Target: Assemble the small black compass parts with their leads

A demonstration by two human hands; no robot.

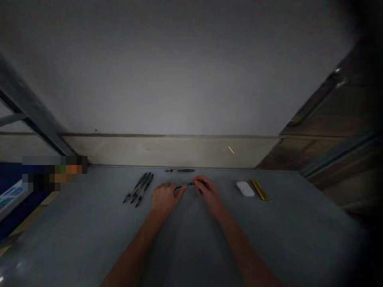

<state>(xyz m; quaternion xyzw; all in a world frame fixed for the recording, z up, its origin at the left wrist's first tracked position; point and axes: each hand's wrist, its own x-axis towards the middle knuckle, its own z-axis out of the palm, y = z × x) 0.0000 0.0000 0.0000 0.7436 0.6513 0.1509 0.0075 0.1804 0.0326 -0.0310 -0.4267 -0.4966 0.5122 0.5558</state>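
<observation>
A dark, slim pen (pixel 189 183) lies level between my hands, just above or on the grey tabletop; I cannot tell which. My left hand (pixel 164 197) is closed round its left part, thumb stretched along it. At the other end, the fingertips of my right hand (pixel 208 193) pinch the pen. Left of my hands, several dark pens (pixel 140 188) lie side by side at a slant. One more pen (pixel 180 170) rests crosswise beyond my hands, close to the wall.
To the right lie a white rounded block (pixel 245 189) and a yellow, narrow pack or stick bundle (pixel 260 190). A pale wall (pixel 173 151) bounds the table (pixel 191 247) at the back. Blue material with a box (pixel 13 197) is at the left edge.
</observation>
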